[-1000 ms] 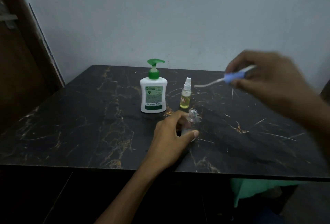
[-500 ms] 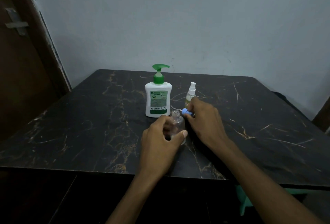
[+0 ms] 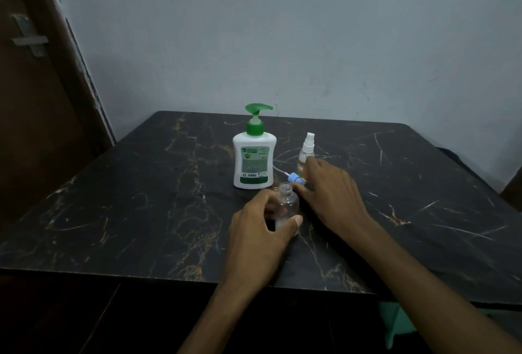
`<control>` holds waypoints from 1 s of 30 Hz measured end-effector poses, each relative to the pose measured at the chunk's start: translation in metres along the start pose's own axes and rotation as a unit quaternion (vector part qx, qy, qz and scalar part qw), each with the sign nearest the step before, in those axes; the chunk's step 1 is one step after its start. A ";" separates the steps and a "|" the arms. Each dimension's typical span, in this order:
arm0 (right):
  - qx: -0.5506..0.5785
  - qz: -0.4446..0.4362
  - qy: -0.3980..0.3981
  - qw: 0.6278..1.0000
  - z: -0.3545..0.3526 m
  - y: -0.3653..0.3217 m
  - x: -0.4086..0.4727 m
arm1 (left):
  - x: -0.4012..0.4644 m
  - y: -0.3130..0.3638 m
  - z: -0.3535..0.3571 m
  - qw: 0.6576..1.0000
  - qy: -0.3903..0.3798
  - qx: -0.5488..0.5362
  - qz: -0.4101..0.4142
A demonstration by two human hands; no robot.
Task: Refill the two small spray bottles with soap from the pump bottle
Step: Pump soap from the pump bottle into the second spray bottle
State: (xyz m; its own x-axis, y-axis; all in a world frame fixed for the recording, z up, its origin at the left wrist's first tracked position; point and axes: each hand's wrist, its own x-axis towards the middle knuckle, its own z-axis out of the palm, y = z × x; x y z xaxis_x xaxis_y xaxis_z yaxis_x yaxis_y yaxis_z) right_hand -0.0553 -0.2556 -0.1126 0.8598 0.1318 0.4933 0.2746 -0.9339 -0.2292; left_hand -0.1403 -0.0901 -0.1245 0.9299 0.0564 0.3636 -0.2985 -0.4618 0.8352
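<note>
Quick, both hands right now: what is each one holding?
Left hand: closed around the uncapped clear spray bottle, upright on the table.
Right hand: on the blue spray cap by the table; grip cannot be told.

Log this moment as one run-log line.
left hand: holds open clear bottle upright on table | right hand: at blue sprayer cap on table | pump bottle: untouched | second spray bottle: capped
</note>
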 end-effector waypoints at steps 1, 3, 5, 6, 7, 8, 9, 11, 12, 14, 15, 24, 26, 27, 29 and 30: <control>0.000 0.005 0.012 1.000 -0.005 0.000 -0.005 | 0.000 0.000 0.000 1.000 0.000 -0.001 0.000; 0.041 0.006 0.037 0.998 -0.017 -0.001 -0.019 | 0.001 -0.001 0.000 1.000 0.004 -0.006 0.001; 0.121 0.008 0.047 0.992 -0.030 -0.002 -0.040 | 0.002 -0.001 0.000 1.000 0.006 -0.015 0.003; 0.163 0.006 0.039 0.986 -0.035 -0.004 -0.051 | 0.003 -0.001 0.000 1.000 0.010 -0.018 0.005; 0.200 0.003 0.022 0.979 -0.038 -0.006 -0.061 | 0.004 0.000 -0.001 1.000 0.013 -0.021 0.006; 0.233 -0.006 0.003 0.972 -0.041 -0.009 -0.071 | 0.004 0.001 -0.001 1.000 0.017 -0.025 0.008; 0.255 -0.015 -0.016 0.967 -0.042 -0.012 -0.078 | 0.005 0.004 0.000 0.999 0.018 -0.029 0.011; 0.282 -0.030 -0.039 0.958 -0.041 -0.018 -0.083 | 0.006 0.011 0.000 0.999 0.012 -0.027 0.019; 0.290 -0.031 -0.036 0.956 -0.040 -0.020 -0.081 | 0.007 0.015 0.001 0.999 0.007 -0.024 0.027; 0.296 -0.019 -0.005 0.955 -0.039 -0.022 -0.074 | 0.010 0.022 0.000 0.999 -0.001 -0.021 0.047; 0.303 -0.012 0.012 0.953 -0.039 -0.023 -0.069 | 0.012 0.026 -0.001 0.998 -0.004 -0.014 0.054; 0.313 0.024 0.109 0.943 -0.042 -0.025 0.001 | 0.100 0.090 -0.066 0.971 0.196 0.031 0.132; 0.303 0.013 0.115 0.946 -0.038 -0.029 0.011 | 0.140 0.097 -0.071 0.972 0.192 0.083 0.109; 0.301 0.007 0.117 0.946 -0.035 -0.031 0.014 | 0.159 0.098 -0.071 0.974 0.176 0.111 0.086; 0.300 0.001 0.116 0.947 -0.031 -0.032 0.015 | 0.189 0.095 -0.068 0.976 0.143 0.162 0.029; 0.296 0.000 0.115 0.948 -0.028 -0.032 0.016 | 0.199 0.094 -0.065 0.974 0.130 0.184 0.004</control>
State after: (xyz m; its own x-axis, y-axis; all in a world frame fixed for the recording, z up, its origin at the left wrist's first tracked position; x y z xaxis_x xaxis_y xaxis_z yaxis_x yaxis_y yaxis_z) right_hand -0.0623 -0.2333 -0.0741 0.7618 -0.0089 0.6478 0.5264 -0.5743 -0.6269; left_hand 0.0030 -0.0644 0.0531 0.8281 0.2519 0.5008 -0.1629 -0.7467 0.6449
